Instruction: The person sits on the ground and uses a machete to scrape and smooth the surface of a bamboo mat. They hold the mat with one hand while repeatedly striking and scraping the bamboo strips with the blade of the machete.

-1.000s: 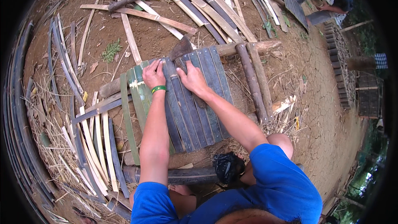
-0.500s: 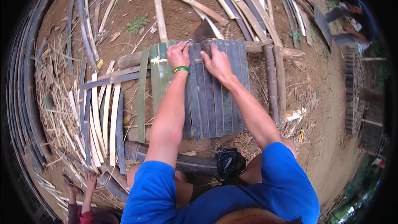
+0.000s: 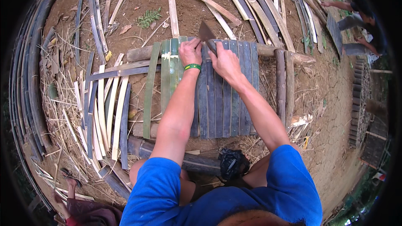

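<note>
A panel of dark and green bamboo slats lies side by side across a far log crosspiece in front of me. My right hand is wrapped round the dark handle of a broad-bladed knife. Its blade stands tilted up and to the left past the panel's far edge. My left hand, with a green band at the wrist, rests at the far ends of the slats, close beside the knife. Its fingers are pinched together, and what is between them is too small to make out.
Loose bamboo strips lie at the left, and more strips at the far side. Two upright-lying poles flank the panel's right. A black plastic bag sits near my legs. Other people are at far right and lower left.
The knife has turned in my right hand, its blade now narrower to view and raised. My left hand stays pinched at the slat ends. The lower-left person's hand has moved.
</note>
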Available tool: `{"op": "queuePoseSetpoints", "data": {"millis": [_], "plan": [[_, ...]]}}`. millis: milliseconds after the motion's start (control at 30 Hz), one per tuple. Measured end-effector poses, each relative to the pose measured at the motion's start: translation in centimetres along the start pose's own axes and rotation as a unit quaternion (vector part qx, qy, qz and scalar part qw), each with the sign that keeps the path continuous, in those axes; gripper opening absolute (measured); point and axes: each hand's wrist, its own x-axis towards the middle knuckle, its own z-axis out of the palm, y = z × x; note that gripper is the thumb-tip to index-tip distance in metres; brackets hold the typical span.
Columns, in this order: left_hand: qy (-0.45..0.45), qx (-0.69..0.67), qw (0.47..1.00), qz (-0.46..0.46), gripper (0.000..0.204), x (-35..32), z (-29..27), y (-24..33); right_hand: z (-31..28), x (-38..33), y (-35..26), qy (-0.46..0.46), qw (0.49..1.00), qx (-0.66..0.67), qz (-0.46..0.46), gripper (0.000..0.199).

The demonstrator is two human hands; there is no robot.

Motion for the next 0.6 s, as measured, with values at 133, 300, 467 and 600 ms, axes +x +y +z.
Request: {"op": "queuePoseSetpoints", "data": {"millis": [133,300,467,600], "plan": [[0.001,0.011,1.0,0.01,0.017,0.1,-0.3,-0.5,-0.4,0.7,-0.1,-0.003,1.0,0.003,-0.002,0.038],[0.021,0.002,1.0,0.007,0.016,-0.2,0.0,0.2,1.5,-0.5,-0.2,0.064,0.997,0.044,0.003,0.037],[0.006,0.026,1.0,0.012,0.016,0.0,-0.1,-0.4,1.1,-0.4,0.2,0.037,0.997,0.042,0.053,0.036],[-0.015,0.025,0.999,0.015,0.026,0.3,-1.8,-0.2,-1.1,-1.6,-1.5,0.064,0.989,0.11,0.069,0.04]]}}
